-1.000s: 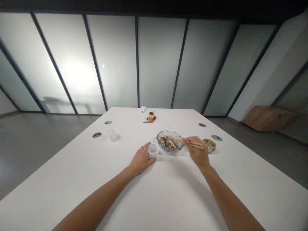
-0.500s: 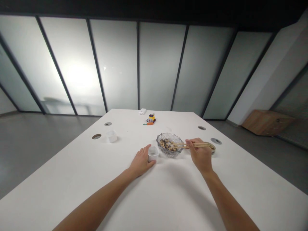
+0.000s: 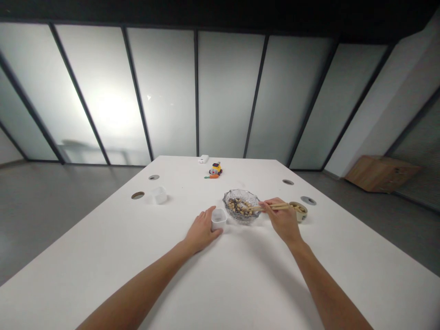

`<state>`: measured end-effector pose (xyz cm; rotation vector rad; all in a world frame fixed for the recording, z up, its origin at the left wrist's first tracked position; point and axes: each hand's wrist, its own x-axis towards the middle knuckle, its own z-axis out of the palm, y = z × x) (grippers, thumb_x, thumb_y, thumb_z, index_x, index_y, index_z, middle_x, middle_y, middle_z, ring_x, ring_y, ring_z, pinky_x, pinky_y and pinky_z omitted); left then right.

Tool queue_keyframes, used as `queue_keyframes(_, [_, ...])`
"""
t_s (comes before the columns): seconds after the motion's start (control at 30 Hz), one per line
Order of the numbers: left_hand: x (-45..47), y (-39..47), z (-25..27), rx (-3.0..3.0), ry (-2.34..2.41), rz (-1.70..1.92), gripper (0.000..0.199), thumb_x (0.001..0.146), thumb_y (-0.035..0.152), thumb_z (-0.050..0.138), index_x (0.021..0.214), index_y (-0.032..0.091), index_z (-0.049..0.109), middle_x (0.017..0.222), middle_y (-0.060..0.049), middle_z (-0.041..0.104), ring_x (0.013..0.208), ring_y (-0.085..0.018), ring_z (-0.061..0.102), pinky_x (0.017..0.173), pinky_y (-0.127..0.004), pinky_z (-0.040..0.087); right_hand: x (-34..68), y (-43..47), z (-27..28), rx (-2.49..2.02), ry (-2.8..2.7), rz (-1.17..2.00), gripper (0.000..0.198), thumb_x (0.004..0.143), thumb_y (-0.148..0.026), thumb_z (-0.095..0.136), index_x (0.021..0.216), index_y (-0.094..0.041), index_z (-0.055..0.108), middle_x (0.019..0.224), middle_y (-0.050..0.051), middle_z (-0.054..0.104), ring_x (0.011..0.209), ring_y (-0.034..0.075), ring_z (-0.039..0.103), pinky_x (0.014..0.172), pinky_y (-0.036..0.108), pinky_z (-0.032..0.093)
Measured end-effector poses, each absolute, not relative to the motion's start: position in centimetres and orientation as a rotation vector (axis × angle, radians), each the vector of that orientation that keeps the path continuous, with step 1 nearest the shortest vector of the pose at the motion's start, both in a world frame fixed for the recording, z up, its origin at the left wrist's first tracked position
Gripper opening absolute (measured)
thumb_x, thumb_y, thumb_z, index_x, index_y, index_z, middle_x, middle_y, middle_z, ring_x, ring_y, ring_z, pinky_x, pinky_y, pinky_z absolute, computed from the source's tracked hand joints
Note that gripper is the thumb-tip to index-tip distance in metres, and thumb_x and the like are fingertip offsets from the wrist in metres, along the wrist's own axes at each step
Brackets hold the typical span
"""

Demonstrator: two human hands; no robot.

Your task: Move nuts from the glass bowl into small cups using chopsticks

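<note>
My left hand [image 3: 202, 229] is curved round the left side of a small translucent plastic cup [image 3: 219, 220] that stands on the white table. Between my fingers and thumb in my right hand [image 3: 283, 221] is a pair of wooden chopsticks [image 3: 279, 206], held almost level. Their tips reach leftward into a faceted clear glass bowl [image 3: 241, 220], among pale and dark nut-like or bean-like pieces [image 3: 240, 206]. Whether the tips pinch a piece is too small to tell. Just right of my right hand stands a round cream container [image 3: 301, 214] with pale pieces in it.
A second translucent plastic cup [image 3: 159, 195] stands at the left, beside a round table hole [image 3: 138, 195]. Farther back are a yellow toy vehicle [image 3: 216, 168], an orange carrot-shaped item [image 3: 213, 176] and a small white case [image 3: 203, 159]. More round fittings sit near both table sides.
My right hand has shifted slightly left with the chopsticks, uncovering more of the cream container. My left hand and the cup have stayed in place.
</note>
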<state>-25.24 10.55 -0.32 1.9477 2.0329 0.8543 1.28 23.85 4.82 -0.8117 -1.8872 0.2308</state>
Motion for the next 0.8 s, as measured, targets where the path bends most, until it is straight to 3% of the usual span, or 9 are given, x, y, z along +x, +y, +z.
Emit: queue_keyframes(0.8, [-25.19, 10.39, -0.12, 1.958, 2.037, 0.851, 0.077, 0.087, 0.038, 0.071, 0.155, 0.019, 0.04, 0.148, -0.017, 0.06, 0.137, -0.035, 0.056, 0.116, -0.05, 0.043, 1.22, 24.41, 3.89, -0.775, -1.867, 0.291, 0.051, 0.099, -0.069, 0.056, 0.083, -0.023, 0.074, 0.081, 0.008, 0.077, 0.074, 0.025, 0.072, 0.07, 0.039, 0.055])
